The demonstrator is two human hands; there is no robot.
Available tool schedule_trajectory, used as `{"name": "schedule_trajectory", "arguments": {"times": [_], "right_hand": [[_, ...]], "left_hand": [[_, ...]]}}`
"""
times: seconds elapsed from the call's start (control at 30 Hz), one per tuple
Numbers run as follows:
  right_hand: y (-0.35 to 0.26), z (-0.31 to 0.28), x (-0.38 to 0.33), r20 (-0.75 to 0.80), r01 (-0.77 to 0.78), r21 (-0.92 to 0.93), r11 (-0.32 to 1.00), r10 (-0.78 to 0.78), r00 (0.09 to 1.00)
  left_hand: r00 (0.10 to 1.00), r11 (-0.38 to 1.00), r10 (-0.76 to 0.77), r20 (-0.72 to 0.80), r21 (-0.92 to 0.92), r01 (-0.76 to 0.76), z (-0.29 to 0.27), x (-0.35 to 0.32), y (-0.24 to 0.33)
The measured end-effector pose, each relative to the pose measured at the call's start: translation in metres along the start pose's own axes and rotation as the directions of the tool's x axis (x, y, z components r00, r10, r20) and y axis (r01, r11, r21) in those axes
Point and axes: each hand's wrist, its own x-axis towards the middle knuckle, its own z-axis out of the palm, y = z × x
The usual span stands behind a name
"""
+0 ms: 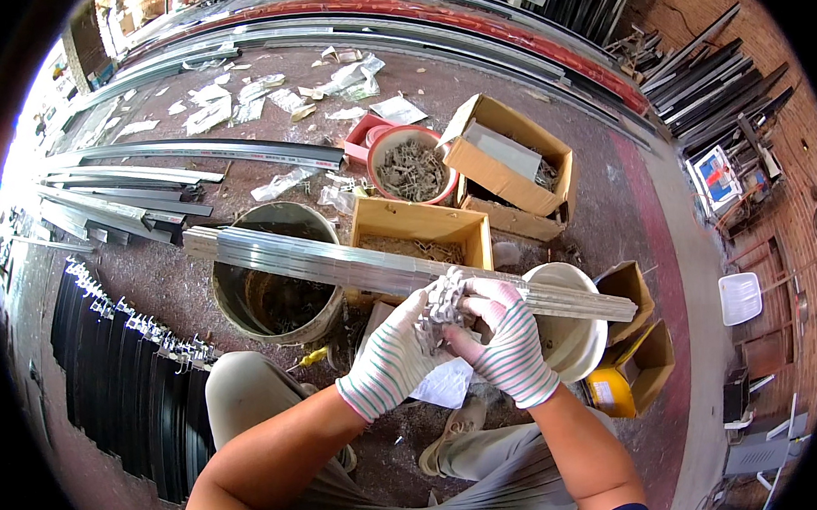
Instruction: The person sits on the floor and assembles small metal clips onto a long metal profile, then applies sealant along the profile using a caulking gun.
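My left hand point(388, 361) and right hand point(506, 342) both pinch cluster of small metal clips point(443, 305) against long aluminium strip point(354, 266) over bucket point(278, 302) — loose grip, clips could drop into it.

Rail point(336, 263) atop bucket point(278, 302) — boxes point(513, 155) behind.

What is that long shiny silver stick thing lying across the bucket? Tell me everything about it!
The long metal strips look like a bundle of thin, ridged aluminium bars, pale silver and shiny. They lie almost level, tilting slightly down to the right, across the dirty bucket and a cardboard box. Both gloved hands, left hand and right hand, press a small grey metal piece against them.
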Motion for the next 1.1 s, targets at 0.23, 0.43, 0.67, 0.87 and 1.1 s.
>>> {"name": "schedule_trajectory", "arguments": {"times": [0.23, 0.43, 0.67, 0.87, 1.1], "right_hand": [[0.001, 0.005, -0.007, -0.071, -0.090, 0.069, 0.993, 0.095, 0.993], [-0.003, 0.009, -0.006, -0.017, -0.195, 0.062, 0.979, 0.196, 0.980], [-0.007, 0.005, -0.002, 0.048, -0.351, 0.205, 0.914, 0.348, 0.936], [-0.006, 0.003, -0.001, 0.028, -0.357, 0.217, 0.909, 0.359, 0.933], [-0.007, 0.006, -0.001, 0.043, -0.384, 0.234, 0.893, 0.385, 0.922]], "left_hand": [[1.000, 1.000, 0.019, 0.008, -0.003, -0.019, 0.005, 0.000, 0.001], [0.995, 0.999, 0.019, 0.097, -0.046, -0.015, 0.010, -0.005, 0.000], [0.997, 0.998, 0.053, 0.060, -0.048, -0.050, 0.007, -0.001, -0.003], [0.995, 0.993, 0.101, 0.018, -0.067, -0.100, 0.011, 0.000, -0.004], [0.992, 0.995, 0.101, 0.081, 0.001, -0.101, 0.004, 0.002, -0.009]]}}
